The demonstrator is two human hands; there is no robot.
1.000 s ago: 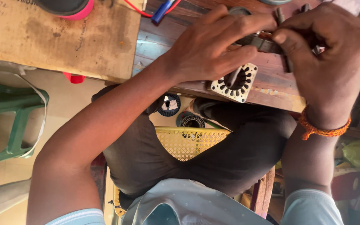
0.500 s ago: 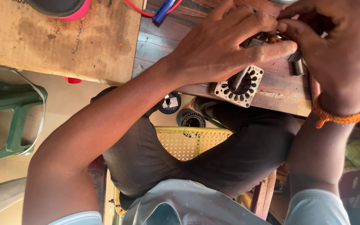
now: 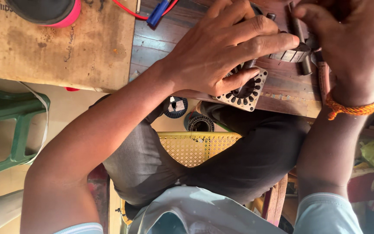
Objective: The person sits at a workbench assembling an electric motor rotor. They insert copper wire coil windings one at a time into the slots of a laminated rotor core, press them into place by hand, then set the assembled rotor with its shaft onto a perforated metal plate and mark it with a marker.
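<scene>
The slotted metal stator plate [image 3: 244, 92] lies at the near edge of the wooden tabletop [image 3: 161, 41], under the left hand [image 3: 221, 47], whose thumb presses into its centre hole. The right hand [image 3: 351, 47] curls over a dark metal rod [image 3: 301, 41] just beside it.

At the frame's centre right lies a square, silver-grey metal stator plate [image 3: 244, 92] ringed with dark slots. The dark brown wooden tabletop [image 3: 282, 93] beneath it shows streaked grain. An orange braided thread band [image 3: 351, 108] circles the wrist at right. At upper left a pale tan, stained board [image 3: 66, 47] carries a black-and-pink shoe [image 3: 48, 11]. A red wire [image 3: 130, 13] meets a blue connector [image 3: 157, 14]. Below sit a yellow woven-mesh seat [image 3: 195, 147], a green plastic stool [image 3: 9, 125], dark grey trousers [image 3: 239, 160].
</scene>
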